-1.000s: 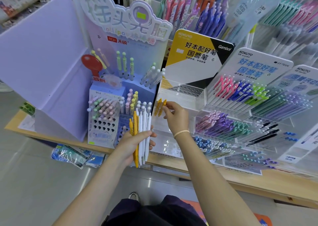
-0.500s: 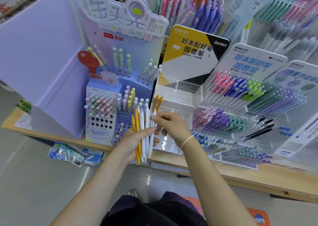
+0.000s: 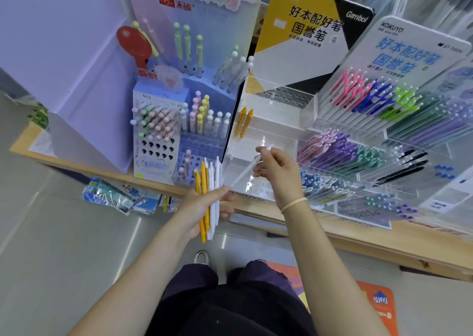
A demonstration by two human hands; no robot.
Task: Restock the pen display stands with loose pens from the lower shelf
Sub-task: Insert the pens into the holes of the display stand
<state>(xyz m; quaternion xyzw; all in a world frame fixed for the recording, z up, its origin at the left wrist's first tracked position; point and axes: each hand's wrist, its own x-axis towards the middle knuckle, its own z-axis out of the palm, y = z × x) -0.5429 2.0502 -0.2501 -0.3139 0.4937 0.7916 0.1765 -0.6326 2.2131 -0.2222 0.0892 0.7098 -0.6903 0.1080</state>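
1. Left hand (image 3: 202, 207) grips a bundle of pens (image 3: 208, 202), yellow and white, upright, just in front of the wooden shelf edge (image 3: 358, 236).
2. Right hand (image 3: 277, 174) pinches one white pen (image 3: 252, 165), tilted, in front of the clear acrylic stand (image 3: 276, 120); 0.5 s ago this hand was at the bundle, now it is apart from it with the pen out.
3. Wristband (image 3: 294, 204) on the right wrist.
4. Below the shelf: plastic-wrapped packs (image 3: 112, 199) on the lower level, left of the left hand.
5. Two yellow pens (image 3: 243, 122) stand in the clear stand's left side; most holes bare.
6. Left: blue cardboard stand (image 3: 158, 136) with pastel ball-top pens, label "hesu".
7. Right: tiered clear trays (image 3: 371, 141) with pink, blue, green, purple and black pens.
8. Back: yellow-black sign (image 3: 307, 28) reads "KOKUYO", "Gambol", "好本配好笔 国誉笔"; white sign (image 3: 409, 51) reads "KOKUYO" with the same slogan.
9. View sits closer to the stands than 0.5 s ago.
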